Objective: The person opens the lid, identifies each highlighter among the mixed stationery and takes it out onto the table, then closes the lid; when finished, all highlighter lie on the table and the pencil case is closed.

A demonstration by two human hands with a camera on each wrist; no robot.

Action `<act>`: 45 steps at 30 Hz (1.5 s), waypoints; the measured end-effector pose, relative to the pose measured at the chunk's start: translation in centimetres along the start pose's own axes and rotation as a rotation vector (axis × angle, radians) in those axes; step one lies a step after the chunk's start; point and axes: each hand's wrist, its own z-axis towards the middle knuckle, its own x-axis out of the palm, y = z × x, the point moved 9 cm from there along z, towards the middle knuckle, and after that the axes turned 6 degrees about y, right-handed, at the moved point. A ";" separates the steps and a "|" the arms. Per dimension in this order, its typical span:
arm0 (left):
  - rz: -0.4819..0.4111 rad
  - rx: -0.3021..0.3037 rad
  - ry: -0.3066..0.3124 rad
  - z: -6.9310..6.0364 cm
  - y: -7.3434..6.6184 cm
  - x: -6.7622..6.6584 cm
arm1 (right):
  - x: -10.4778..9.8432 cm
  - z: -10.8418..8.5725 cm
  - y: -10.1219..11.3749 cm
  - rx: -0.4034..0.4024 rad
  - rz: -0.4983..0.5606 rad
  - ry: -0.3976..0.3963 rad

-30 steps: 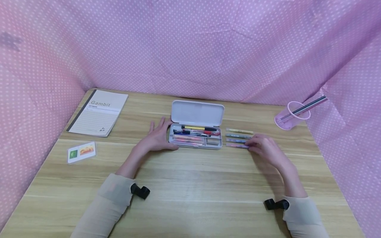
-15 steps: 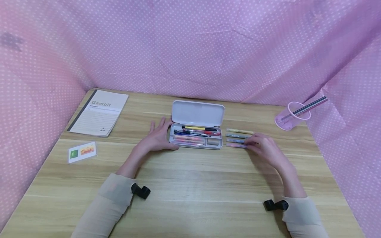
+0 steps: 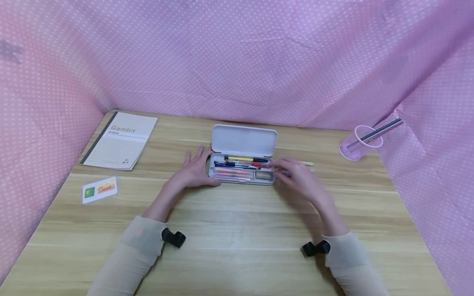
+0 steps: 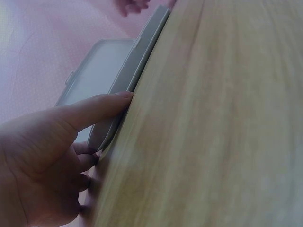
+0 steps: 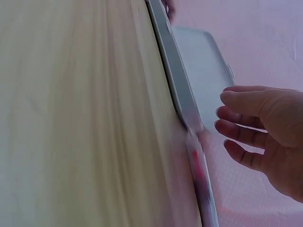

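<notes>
A white pencil case [image 3: 214,181] stands with its lid up near the middle of the table. Its tray holds a yellow-and-black pen [image 3: 244,159], a red pen [image 3: 264,166], dark pens, pink pens [image 3: 233,172] and a grey block [image 3: 263,175]. My left hand [image 3: 190,172] holds the case's left end, thumb along the front side, the other fingers at the left and back. My right hand [image 3: 300,179] is by the case's right end, fingers loosely bent, with nothing between them in the right wrist view. Pens [image 3: 307,163] lie beneath it, mostly hidden.
A notebook [image 3: 122,142] lies at the back left, with a small card [image 3: 100,190] in front of it. A pink cup [image 3: 357,146] holding straight sticks [image 3: 377,132] stands at the back right. Pink dotted cloth [image 3: 237,61] hangs behind the table.
My right hand has moved left from the row of pens to the right end of the pencil case, covering most of the row. My left hand has stayed on the case.
</notes>
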 end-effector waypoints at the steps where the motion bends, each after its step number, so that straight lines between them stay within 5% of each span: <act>1: -0.001 0.003 -0.001 0.0 0.0 0.0 | 0.4 0.5 0.6 -0.009 0.016 0.011; 14: -0.003 0.013 -0.013 -0.1 0.2 -0.4 | 4.3 5.3 6.5 -0.123 -0.014 0.149; 19: -0.004 0.019 -0.013 0.0 0.1 -0.4 | 5.2 5.4 6.7 -0.101 -0.061 0.202; 45: 0.002 0.023 -0.005 0.0 0.0 -0.1 | 5.7 4.9 6.7 -0.075 -0.186 0.181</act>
